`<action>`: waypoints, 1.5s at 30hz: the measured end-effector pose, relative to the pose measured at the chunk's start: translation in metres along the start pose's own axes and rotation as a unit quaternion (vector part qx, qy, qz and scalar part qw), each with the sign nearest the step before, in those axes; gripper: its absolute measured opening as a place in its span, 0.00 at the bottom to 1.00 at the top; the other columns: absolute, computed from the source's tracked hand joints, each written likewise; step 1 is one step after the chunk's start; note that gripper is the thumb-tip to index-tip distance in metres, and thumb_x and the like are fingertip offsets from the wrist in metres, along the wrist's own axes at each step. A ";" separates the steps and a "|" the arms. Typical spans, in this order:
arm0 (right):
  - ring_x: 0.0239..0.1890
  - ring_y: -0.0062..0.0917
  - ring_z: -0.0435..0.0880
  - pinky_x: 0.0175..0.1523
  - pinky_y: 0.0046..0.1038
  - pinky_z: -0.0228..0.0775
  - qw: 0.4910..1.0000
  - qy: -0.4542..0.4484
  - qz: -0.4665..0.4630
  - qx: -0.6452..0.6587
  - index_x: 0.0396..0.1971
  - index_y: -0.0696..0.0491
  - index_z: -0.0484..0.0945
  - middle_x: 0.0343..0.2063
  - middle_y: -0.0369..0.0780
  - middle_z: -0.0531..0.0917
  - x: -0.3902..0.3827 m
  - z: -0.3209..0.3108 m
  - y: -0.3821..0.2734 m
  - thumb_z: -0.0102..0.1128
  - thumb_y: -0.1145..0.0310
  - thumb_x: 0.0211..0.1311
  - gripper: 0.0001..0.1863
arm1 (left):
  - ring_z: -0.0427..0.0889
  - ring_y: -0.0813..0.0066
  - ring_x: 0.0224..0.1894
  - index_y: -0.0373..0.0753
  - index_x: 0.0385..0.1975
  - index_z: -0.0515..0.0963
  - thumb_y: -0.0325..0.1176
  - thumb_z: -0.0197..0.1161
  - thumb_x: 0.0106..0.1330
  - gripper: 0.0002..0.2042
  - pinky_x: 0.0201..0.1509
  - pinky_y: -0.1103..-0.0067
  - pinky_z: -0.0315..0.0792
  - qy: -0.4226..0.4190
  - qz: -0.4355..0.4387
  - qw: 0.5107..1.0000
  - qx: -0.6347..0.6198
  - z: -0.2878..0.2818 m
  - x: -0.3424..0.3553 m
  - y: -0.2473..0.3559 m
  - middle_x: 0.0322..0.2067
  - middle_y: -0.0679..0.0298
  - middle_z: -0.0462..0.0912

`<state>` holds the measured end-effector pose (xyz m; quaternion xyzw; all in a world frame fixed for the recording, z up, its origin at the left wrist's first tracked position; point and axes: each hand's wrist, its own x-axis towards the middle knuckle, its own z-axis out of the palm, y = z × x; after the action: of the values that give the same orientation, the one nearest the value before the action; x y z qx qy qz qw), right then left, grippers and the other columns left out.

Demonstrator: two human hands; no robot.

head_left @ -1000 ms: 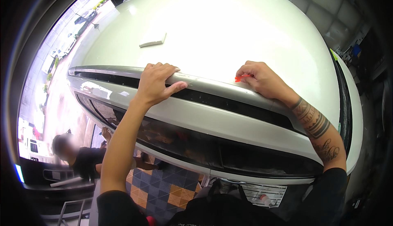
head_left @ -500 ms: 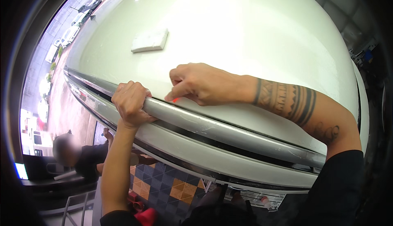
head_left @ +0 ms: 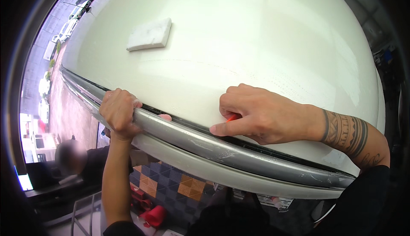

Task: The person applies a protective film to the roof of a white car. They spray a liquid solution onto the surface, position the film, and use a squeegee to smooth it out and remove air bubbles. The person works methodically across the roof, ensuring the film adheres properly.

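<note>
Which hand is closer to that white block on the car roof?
Left. The left hand grips the silver roof rail on the near side of the white block; the right hand is farther away to the right, holding a red piece.

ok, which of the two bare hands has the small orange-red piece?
The right hand: the small orange-red piece shows in its grip over the glossy white car roof. The left hand instead is wrapped over the long silver roof rail.
</note>
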<state>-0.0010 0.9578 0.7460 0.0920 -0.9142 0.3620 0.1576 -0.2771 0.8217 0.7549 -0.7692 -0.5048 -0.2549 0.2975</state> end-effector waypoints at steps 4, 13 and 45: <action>0.35 0.36 0.76 0.42 0.35 0.69 0.997 0.054 -0.034 -0.040 0.31 0.55 0.83 0.27 0.43 0.74 0.029 0.005 0.014 0.55 0.74 0.54 0.08 | 0.68 0.69 0.14 0.39 0.14 0.68 0.47 0.75 0.39 0.22 0.22 0.76 0.56 -0.004 0.008 1.000 -0.005 0.005 0.003 -0.004 0.12 0.65 0.65; 0.37 0.36 0.76 0.42 0.34 0.70 1.000 0.019 0.000 -0.012 0.26 0.58 0.81 0.28 0.44 0.73 0.002 0.002 0.001 0.56 0.76 0.51 0.05 | 0.68 0.68 0.14 0.39 0.15 0.68 0.46 0.71 0.40 0.20 0.22 0.75 0.56 0.002 0.009 1.000 -0.003 0.003 -0.005 -0.007 0.13 0.64 0.65; 0.30 0.20 0.70 0.32 0.24 0.66 0.925 0.016 -0.219 -0.309 0.25 0.53 0.78 0.31 0.32 0.73 0.056 -0.001 0.015 0.58 0.66 0.52 0.07 | 0.67 0.68 0.14 0.39 0.14 0.67 0.45 0.63 0.43 0.17 0.21 0.75 0.56 0.017 0.022 1.000 0.005 0.005 0.005 -0.009 0.12 0.64 0.63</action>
<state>-0.0577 0.9665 0.7569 0.2312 -0.9350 0.0193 0.2682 -0.2837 0.8313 0.7567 -0.7744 -0.4837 -0.2587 0.3151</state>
